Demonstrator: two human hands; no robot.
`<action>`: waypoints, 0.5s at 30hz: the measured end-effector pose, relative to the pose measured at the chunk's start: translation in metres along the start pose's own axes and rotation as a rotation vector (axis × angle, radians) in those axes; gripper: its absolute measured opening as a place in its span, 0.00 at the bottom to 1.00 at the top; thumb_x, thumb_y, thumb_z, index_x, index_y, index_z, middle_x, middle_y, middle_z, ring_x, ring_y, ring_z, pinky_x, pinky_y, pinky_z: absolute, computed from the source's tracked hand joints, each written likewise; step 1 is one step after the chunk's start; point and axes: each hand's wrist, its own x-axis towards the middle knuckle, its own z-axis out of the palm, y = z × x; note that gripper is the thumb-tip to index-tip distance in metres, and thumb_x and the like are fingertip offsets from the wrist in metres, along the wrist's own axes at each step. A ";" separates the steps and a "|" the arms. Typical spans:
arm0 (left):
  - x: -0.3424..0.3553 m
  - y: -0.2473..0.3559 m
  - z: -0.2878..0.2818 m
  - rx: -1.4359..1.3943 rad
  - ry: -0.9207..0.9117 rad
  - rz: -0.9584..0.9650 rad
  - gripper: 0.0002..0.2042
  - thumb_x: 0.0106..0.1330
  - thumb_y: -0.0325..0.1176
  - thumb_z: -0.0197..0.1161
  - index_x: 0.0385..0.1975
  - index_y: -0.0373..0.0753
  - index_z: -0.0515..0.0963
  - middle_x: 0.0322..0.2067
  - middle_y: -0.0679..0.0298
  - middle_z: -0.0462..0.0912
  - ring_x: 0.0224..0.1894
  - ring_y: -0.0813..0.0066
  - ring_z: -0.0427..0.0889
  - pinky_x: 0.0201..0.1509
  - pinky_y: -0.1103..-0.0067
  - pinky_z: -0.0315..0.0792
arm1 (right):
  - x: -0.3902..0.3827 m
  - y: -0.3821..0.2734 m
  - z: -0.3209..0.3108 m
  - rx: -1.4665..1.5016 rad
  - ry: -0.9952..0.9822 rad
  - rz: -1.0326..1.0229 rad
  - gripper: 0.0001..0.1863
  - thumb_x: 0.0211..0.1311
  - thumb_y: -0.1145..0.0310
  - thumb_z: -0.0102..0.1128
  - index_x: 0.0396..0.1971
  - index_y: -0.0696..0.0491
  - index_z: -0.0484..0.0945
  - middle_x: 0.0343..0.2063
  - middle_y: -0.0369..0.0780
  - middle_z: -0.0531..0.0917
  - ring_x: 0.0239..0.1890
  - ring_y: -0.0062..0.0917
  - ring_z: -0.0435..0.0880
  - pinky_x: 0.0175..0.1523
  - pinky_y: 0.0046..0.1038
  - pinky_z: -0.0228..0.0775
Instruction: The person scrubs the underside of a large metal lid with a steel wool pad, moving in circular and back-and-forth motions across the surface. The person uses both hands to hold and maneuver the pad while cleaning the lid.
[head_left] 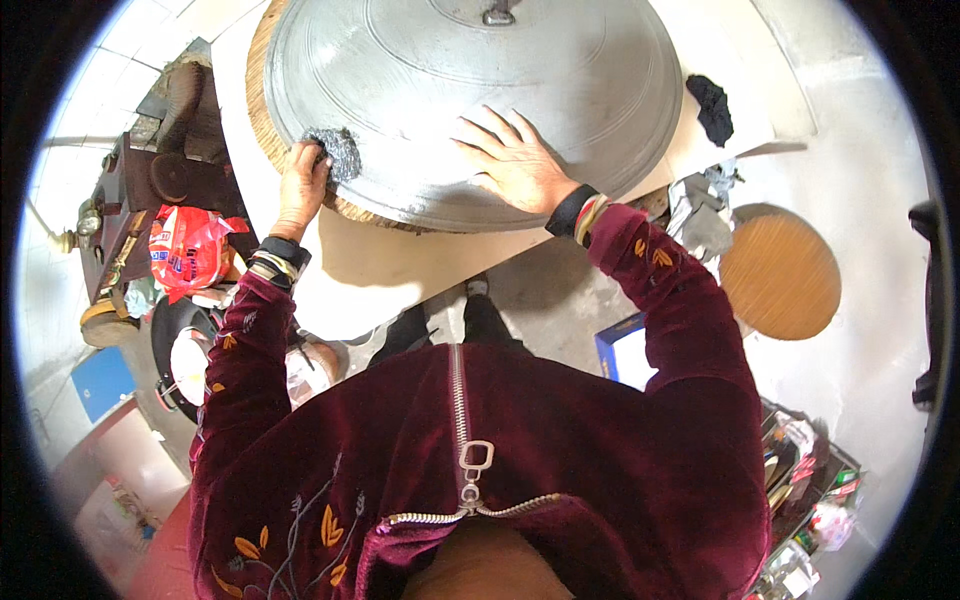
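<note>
A large round grey metal lid (440,110) with a small handle (498,12) fills the top middle of the head view. My left hand (300,190) is closed on a dark, shiny steel wool scourer (343,155), which rests on the lid's near left edge. On the lid's near right part, my right hand (522,168) lies with its fingers spread and holds nothing. A straw-coloured woven rim (258,95) shows beneath the lid along its left and near side. What the lid covers is hidden.
The lid sits on a pale tabletop (350,285), with a crumpled black cloth (710,108) at its right. A round wooden stool (780,275) stands right of my arm. At left are a red plastic bag (188,250) and a black pan (172,345). Crates of packages (815,490) sit lower right.
</note>
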 end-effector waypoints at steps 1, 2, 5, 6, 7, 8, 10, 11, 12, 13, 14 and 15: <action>0.001 0.000 0.000 -0.011 0.011 0.004 0.11 0.61 0.27 0.64 0.42 0.35 0.74 0.44 0.54 0.76 0.47 0.49 0.76 0.52 0.66 0.71 | 0.001 0.001 0.001 0.127 0.050 -0.121 0.31 0.66 0.51 0.53 0.67 0.46 0.64 0.70 0.42 0.60 0.72 0.42 0.55 0.71 0.47 0.50; 0.001 0.001 0.000 0.008 0.021 0.024 0.11 0.60 0.27 0.64 0.42 0.35 0.74 0.44 0.54 0.76 0.47 0.49 0.75 0.53 0.65 0.71 | 0.004 0.013 0.001 0.078 0.109 0.026 0.31 0.67 0.51 0.51 0.68 0.43 0.62 0.70 0.41 0.61 0.70 0.44 0.57 0.67 0.51 0.53; 0.001 0.004 0.000 0.058 0.004 -0.002 0.11 0.60 0.27 0.64 0.41 0.35 0.74 0.44 0.55 0.76 0.48 0.50 0.74 0.53 0.65 0.70 | 0.017 0.069 -0.002 -0.006 -0.013 0.500 0.31 0.65 0.51 0.53 0.66 0.44 0.66 0.69 0.44 0.61 0.70 0.43 0.58 0.66 0.51 0.55; 0.000 0.007 0.000 0.071 0.019 -0.013 0.10 0.60 0.26 0.63 0.40 0.35 0.74 0.44 0.55 0.75 0.49 0.50 0.74 0.54 0.65 0.70 | 0.027 0.074 0.003 -0.023 0.013 0.493 0.30 0.63 0.52 0.55 0.64 0.46 0.69 0.67 0.46 0.63 0.68 0.44 0.60 0.64 0.52 0.57; 0.001 0.008 0.000 0.057 0.023 -0.017 0.10 0.60 0.26 0.63 0.40 0.35 0.74 0.44 0.55 0.75 0.49 0.50 0.74 0.54 0.65 0.70 | 0.035 0.072 0.007 0.093 0.109 0.287 0.31 0.62 0.52 0.55 0.64 0.46 0.68 0.67 0.46 0.63 0.68 0.44 0.60 0.64 0.52 0.57; 0.001 0.009 -0.001 0.042 0.019 -0.020 0.10 0.60 0.26 0.63 0.40 0.35 0.74 0.44 0.55 0.75 0.49 0.50 0.74 0.54 0.65 0.70 | 0.043 0.065 0.012 0.170 0.157 0.139 0.31 0.62 0.53 0.55 0.64 0.47 0.68 0.67 0.46 0.63 0.68 0.44 0.60 0.64 0.52 0.57; 0.001 0.011 -0.002 0.021 0.018 -0.022 0.10 0.60 0.26 0.63 0.41 0.35 0.74 0.44 0.56 0.75 0.48 0.50 0.73 0.54 0.65 0.70 | 0.051 0.033 0.016 0.221 0.162 -0.075 0.31 0.62 0.54 0.55 0.65 0.47 0.68 0.68 0.45 0.63 0.68 0.44 0.61 0.64 0.51 0.57; 0.001 0.011 -0.002 0.015 0.020 -0.028 0.10 0.61 0.26 0.63 0.41 0.36 0.74 0.44 0.56 0.75 0.48 0.51 0.73 0.54 0.65 0.70 | 0.047 0.021 0.013 0.201 0.123 -0.148 0.31 0.62 0.54 0.55 0.65 0.47 0.68 0.68 0.44 0.63 0.67 0.43 0.61 0.64 0.50 0.57; 0.000 0.012 -0.003 0.011 0.014 -0.036 0.10 0.61 0.26 0.63 0.41 0.36 0.74 0.44 0.56 0.75 0.48 0.51 0.73 0.53 0.65 0.70 | 0.048 0.013 0.007 0.162 0.084 -0.302 0.31 0.63 0.55 0.55 0.66 0.47 0.68 0.68 0.44 0.63 0.67 0.43 0.62 0.64 0.50 0.57; -0.001 0.013 -0.004 0.004 0.024 -0.021 0.10 0.61 0.26 0.63 0.41 0.36 0.74 0.44 0.56 0.75 0.47 0.51 0.73 0.53 0.65 0.70 | 0.049 0.009 0.002 0.130 0.085 -0.156 0.31 0.63 0.55 0.55 0.65 0.47 0.68 0.68 0.43 0.63 0.67 0.43 0.62 0.64 0.49 0.57; -0.001 0.013 -0.005 -0.001 0.040 -0.010 0.10 0.60 0.26 0.63 0.41 0.36 0.74 0.44 0.56 0.75 0.47 0.51 0.73 0.53 0.65 0.70 | 0.053 0.013 -0.004 0.059 0.080 -0.084 0.31 0.63 0.55 0.55 0.65 0.47 0.68 0.68 0.43 0.64 0.67 0.42 0.62 0.65 0.49 0.57; -0.002 0.015 -0.005 -0.010 0.048 0.002 0.10 0.60 0.26 0.63 0.41 0.36 0.73 0.44 0.57 0.75 0.47 0.51 0.73 0.53 0.65 0.70 | 0.060 0.020 -0.009 -0.040 0.038 0.038 0.31 0.62 0.55 0.55 0.65 0.47 0.68 0.68 0.42 0.64 0.67 0.42 0.63 0.65 0.48 0.57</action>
